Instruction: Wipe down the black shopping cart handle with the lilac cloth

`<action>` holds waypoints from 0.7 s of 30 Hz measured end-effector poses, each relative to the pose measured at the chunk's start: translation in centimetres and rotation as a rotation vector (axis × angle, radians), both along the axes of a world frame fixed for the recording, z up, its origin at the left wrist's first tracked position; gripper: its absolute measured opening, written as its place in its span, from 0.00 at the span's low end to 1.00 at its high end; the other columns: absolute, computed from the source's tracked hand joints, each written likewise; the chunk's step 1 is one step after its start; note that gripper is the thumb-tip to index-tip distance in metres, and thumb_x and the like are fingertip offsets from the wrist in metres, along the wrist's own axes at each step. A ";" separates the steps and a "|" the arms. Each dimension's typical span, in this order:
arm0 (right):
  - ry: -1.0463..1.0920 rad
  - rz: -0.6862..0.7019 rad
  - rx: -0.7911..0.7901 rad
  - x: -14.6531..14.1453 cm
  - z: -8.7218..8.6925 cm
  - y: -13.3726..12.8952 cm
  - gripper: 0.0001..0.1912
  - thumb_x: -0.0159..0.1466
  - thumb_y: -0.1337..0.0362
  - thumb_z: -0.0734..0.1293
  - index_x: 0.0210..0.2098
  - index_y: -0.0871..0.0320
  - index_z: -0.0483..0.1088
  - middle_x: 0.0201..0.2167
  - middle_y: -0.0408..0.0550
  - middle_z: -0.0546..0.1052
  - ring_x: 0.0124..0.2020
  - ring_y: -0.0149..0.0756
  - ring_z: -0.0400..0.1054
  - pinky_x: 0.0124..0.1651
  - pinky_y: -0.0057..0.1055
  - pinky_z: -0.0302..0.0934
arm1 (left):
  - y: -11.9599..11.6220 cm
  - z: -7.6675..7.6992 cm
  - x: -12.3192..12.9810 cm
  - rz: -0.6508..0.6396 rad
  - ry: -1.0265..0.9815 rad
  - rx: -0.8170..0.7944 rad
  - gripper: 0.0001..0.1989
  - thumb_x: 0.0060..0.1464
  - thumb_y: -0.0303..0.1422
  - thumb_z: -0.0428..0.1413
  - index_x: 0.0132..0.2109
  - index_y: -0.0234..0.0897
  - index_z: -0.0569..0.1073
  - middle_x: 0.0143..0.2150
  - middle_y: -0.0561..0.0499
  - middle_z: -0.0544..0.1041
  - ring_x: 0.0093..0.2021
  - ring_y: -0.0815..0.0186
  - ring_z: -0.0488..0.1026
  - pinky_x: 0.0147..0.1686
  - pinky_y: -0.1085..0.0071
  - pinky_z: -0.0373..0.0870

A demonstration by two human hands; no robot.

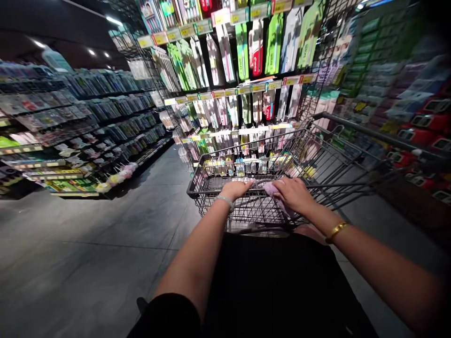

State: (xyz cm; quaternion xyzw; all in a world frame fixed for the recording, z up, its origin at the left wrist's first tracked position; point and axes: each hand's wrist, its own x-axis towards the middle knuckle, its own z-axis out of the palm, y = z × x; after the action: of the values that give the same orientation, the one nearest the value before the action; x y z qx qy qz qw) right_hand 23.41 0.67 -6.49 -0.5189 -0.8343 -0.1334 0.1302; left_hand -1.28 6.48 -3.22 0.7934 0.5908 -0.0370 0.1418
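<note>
Cart is before rack, both hands at near bar: L hand w/ finger closure I can't tell, R hand narrow on purple cloth. Packs hang, none in hands; what's left, pics don't show.

L hand on cart, R hand w/ purple cloth, toothbrush rack ahead

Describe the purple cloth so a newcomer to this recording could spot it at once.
Start with the dark wire shopping cart in front of the person. On its near side, go to the right hand, the one with the gold bracelet above it. The cloth is pale purple, soft and bunched at the fingers, unlike the hard dark wires around it.
</note>
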 end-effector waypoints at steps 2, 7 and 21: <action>0.042 0.031 0.033 -0.1 -0.5 0.0 0.17 0.70 0.55 0.61 0.55 0.53 0.68 0.47 0.53 0.73 0.48 0.44 0.66 0.55 0.41 0.49 | 0.0 0.1 -0.6 -0.003 -0.006 -0.069 0.51 0.55 0.67 0.24 0.42 0.36 0.81 0.41 0.40 0.82 0.46 0.50 0.78 0.51 0.57 0.69; 0.120 0.036 0.059 -0.9 -1.4 0.0 0.18 0.69 0.54 0.62 0.55 0.52 0.68 0.49 0.53 0.73 0.49 0.44 0.65 0.56 0.43 0.49 | -0.8 0.8 -2.3 -0.073 -0.053 -0.149 0.48 0.52 0.70 0.30 0.40 0.41 0.81 0.34 0.46 0.82 0.40 0.54 0.79 0.47 0.61 0.70; 0.037 -0.042 -0.081 3.6 2.0 -0.9 0.13 0.66 0.52 0.65 0.40 0.56 0.70 0.40 0.50 0.76 0.41 0.42 0.70 0.44 0.36 0.60 | -1.1 2.3 -4.5 -0.050 0.010 -0.201 0.50 0.45 0.75 0.36 0.44 0.37 0.78 0.49 0.40 0.80 0.47 0.49 0.77 0.47 0.60 0.70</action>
State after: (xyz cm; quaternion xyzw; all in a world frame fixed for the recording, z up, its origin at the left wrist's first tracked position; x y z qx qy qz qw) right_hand 27.01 -0.22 -4.50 -0.5434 -0.8254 -0.0925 0.1217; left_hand -5.83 5.35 -0.89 0.7893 0.5650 -0.1035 0.2169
